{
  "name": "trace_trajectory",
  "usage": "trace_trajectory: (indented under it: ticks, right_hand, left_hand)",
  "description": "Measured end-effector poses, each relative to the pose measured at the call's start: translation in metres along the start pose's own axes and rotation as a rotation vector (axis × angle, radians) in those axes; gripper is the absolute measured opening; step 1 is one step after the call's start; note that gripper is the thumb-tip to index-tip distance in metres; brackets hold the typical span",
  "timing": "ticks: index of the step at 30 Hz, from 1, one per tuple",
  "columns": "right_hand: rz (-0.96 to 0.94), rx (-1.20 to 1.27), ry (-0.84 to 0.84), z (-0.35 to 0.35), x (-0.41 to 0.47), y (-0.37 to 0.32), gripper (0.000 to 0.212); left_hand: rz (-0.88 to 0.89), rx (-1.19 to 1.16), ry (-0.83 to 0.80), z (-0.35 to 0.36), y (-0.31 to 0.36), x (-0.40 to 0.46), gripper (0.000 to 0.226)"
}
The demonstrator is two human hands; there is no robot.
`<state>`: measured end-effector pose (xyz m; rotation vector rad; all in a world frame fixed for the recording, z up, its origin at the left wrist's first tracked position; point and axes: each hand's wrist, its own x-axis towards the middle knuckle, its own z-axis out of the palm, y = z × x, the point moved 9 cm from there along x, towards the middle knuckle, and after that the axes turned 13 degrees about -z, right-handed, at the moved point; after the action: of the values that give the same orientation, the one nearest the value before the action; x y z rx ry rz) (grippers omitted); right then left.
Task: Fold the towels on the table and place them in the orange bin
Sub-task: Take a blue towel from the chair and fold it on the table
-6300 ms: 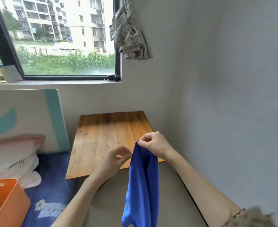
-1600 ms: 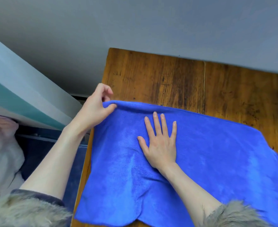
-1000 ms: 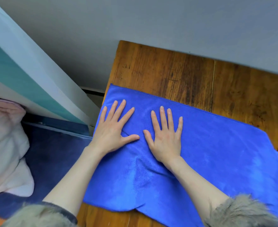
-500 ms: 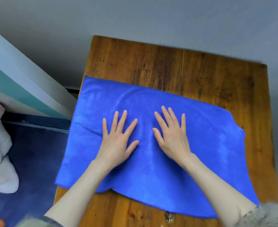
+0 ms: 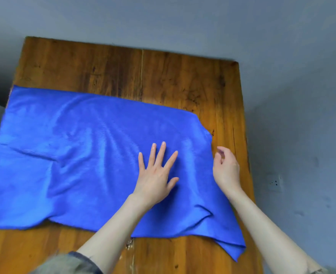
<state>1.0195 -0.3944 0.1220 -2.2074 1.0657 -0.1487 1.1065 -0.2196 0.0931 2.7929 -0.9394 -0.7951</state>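
A blue towel [image 5: 80,155] lies spread across the wooden table [image 5: 123,72], with a few shallow wrinkles and its near right corner hanging over the table's front right edge. My left hand [image 5: 157,171] presses flat on the towel's right half, fingers straight and spread. At the towel's right edge my right hand [image 5: 225,167] hovers with its fingers loosely curled, holding nothing. The orange bin is out of view.
A grey wall [image 5: 183,20] runs behind the table and continues down its right side, where a wall socket [image 5: 275,182] sits low. Bare wood shows along the table's far side and near edge. The towel's left end reaches the table's left edge.
The view has swung to the right. Both hands slid rightward over the towel; my right hand has lifted off it and curled at the right edge, while my left stays flat.
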Motion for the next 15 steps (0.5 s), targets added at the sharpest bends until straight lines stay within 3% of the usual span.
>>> trace_trajectory:
  ticks: [5, 9, 12, 15]
  right_hand:
    - [0.321, 0.36, -0.088, 0.019, 0.015, 0.034, 0.028]
    - [0.255, 0.579, -0.314, 0.034, 0.026, 0.008, 0.036]
    - [0.158, 0.542, -0.484, 0.04, 0.024, -0.006, 0.018]
    - [0.115, 0.466, -0.497, 0.032, 0.029, 0.0, 0.011]
  left_hand:
    - [-0.039, 0.034, -0.032, 0.013, 0.008, 0.002, 0.078]
    - [-0.072, 0.075, -0.041, 0.015, 0.005, 0.004, 0.084]
    - [-0.089, 0.083, -0.058, 0.016, 0.003, 0.005, 0.087]
    - [-0.1, 0.055, -0.06, 0.014, 0.003, 0.004, 0.089]
